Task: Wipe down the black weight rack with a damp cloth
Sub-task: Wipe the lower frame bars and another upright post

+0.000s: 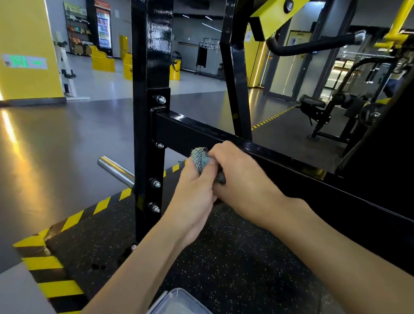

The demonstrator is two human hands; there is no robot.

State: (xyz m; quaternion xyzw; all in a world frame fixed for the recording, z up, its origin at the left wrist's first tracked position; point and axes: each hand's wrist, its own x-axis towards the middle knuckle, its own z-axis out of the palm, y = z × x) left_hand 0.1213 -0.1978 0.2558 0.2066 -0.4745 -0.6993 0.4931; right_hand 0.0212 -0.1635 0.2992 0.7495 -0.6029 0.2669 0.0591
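Note:
The black weight rack (152, 52) has a glossy upright post bolted to a horizontal crossbar (185, 130) that runs to the right. A balled-up blue-grey cloth (200, 158) is squeezed between both hands just in front of the crossbar's lower edge. My left hand (192, 193) grips the cloth from below. My right hand (239, 174) closes over it from the right, knuckles close to the bar. Most of the cloth is hidden inside the fists.
A clear plastic tub (182, 312) sits on the speckled rubber mat (241, 272) at the bottom. A chrome peg (114, 168) sticks out left of the post. Yellow-black hazard tape (59, 286) edges the mat. Another gym machine (330, 112) stands at the right.

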